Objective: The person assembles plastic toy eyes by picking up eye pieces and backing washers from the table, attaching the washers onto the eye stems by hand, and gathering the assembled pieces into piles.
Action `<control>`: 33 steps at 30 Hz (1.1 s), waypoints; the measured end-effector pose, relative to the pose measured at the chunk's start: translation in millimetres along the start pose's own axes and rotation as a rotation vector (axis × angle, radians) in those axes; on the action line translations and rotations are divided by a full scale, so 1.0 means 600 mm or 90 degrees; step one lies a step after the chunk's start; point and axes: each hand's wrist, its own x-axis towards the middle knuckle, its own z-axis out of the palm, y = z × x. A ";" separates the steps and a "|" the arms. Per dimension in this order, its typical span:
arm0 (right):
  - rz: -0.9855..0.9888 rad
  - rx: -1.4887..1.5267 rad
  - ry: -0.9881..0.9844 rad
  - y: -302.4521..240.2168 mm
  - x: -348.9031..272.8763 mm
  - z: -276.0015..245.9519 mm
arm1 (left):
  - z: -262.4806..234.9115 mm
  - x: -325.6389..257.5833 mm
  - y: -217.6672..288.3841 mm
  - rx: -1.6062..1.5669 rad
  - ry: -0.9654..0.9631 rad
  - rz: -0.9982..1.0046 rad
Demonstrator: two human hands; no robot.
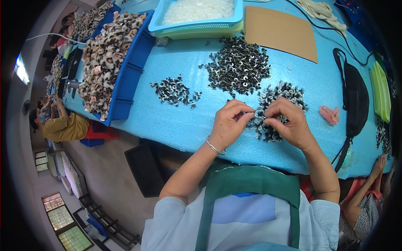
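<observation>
My left hand (229, 122) and my right hand (289, 122) meet over a heap of small black-and-white ring-shaped parts (279, 97) on the blue table (176, 125). Both pinch tiny pieces between thumb and fingertips, almost touching each other. A silver bangle sits on my left wrist. A bigger heap of the same parts (239, 67) lies farther back, and a small heap (173, 90) lies to the left.
A blue-green basket of white pieces (197, 19) stands at the back beside a brown cardboard sheet (279, 31). A blue tray heaped with spotted parts (109, 58) is at left. A black bag (356, 100), a pink item (330, 114) and green trays (381, 90) lie right. Other people sit nearby.
</observation>
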 end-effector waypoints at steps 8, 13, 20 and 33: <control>-0.087 -0.039 -0.003 0.001 0.026 0.036 | -0.027 0.001 -0.005 -0.706 -0.045 -0.451; -0.158 -0.139 -0.007 0.006 0.020 0.047 | -0.003 -0.019 -0.034 -0.851 -0.048 -0.500; -0.155 -0.149 0.014 0.006 0.010 0.033 | 0.036 0.002 -0.051 -0.899 -0.093 -0.492; -0.172 -0.162 -0.006 -0.003 0.030 0.026 | 0.029 0.012 -0.053 -0.875 -0.133 -0.547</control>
